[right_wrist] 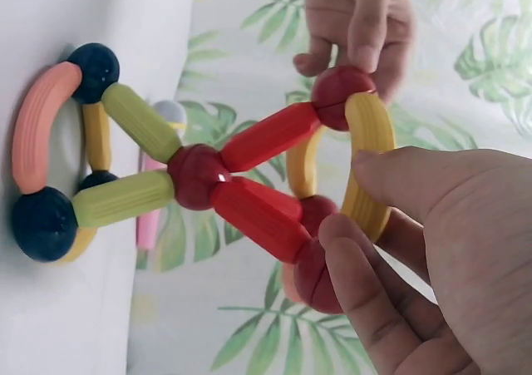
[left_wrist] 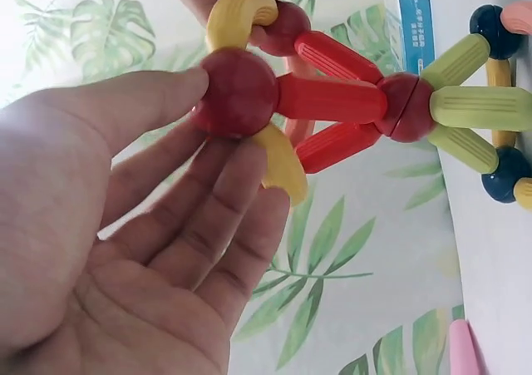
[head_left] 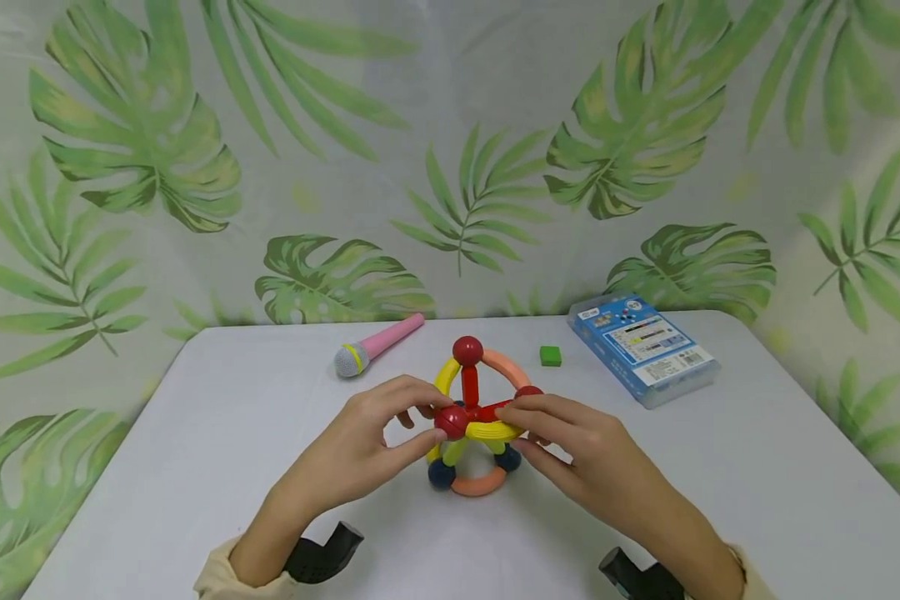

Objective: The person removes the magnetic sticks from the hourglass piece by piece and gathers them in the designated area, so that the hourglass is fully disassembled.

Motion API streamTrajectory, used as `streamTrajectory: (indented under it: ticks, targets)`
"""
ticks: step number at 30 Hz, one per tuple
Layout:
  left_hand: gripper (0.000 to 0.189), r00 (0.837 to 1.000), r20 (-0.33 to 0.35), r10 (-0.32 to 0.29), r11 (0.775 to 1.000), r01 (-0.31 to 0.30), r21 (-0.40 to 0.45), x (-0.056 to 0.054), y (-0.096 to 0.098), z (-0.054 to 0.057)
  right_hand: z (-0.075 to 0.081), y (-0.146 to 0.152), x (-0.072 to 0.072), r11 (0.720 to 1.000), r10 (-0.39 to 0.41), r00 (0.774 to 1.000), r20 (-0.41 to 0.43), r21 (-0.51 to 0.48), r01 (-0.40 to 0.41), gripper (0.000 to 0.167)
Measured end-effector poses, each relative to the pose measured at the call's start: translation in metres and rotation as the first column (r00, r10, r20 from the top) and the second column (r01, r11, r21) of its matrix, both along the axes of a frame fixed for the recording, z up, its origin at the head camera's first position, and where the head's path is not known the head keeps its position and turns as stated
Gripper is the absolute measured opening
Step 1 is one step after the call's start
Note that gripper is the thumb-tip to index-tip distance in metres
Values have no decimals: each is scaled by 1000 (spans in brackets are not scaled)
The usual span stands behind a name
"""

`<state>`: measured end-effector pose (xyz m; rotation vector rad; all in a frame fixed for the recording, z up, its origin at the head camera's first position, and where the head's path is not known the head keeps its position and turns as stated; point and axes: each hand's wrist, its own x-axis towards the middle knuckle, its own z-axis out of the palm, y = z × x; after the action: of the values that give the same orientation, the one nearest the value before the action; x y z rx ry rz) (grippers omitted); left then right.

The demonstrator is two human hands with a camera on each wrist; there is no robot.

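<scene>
A magnetic ball-and-stick structure stands upright on the table. Its base ring has dark blue balls and curved sticks; light green sticks rise to a central red ball. From there red sticks spread up to outer red balls joined by yellow and salmon curved sticks. My left hand pinches one outer red ball between thumb and fingers. On the other side my right hand pinches a yellow curved stick, its fingertips beside another outer red ball.
Behind the structure, a pink toy microphone lies to the left. A small green block and a blue toy box lie to the right. A leaf-patterned cloth hangs behind the white table.
</scene>
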<state>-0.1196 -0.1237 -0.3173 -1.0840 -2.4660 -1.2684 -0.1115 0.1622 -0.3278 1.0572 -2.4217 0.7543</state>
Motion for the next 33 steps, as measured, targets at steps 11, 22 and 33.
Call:
streamTrajectory:
  ticks: [11,22,33]
  targets:
    - [38,994,27,108,991,-110,76,-31,-4,-2,-1,-1,-6,1000,-5,1000,-9,30,5,48]
    - [43,959,280,55,986,-97,136,-50,6,-9,-3,3,-10,998,-10,1000,0,54,10,51]
    - [41,941,329,84,993,-106,47,-38,-10,2,-6,4,-6,992,-66,991,-114,100,77,55]
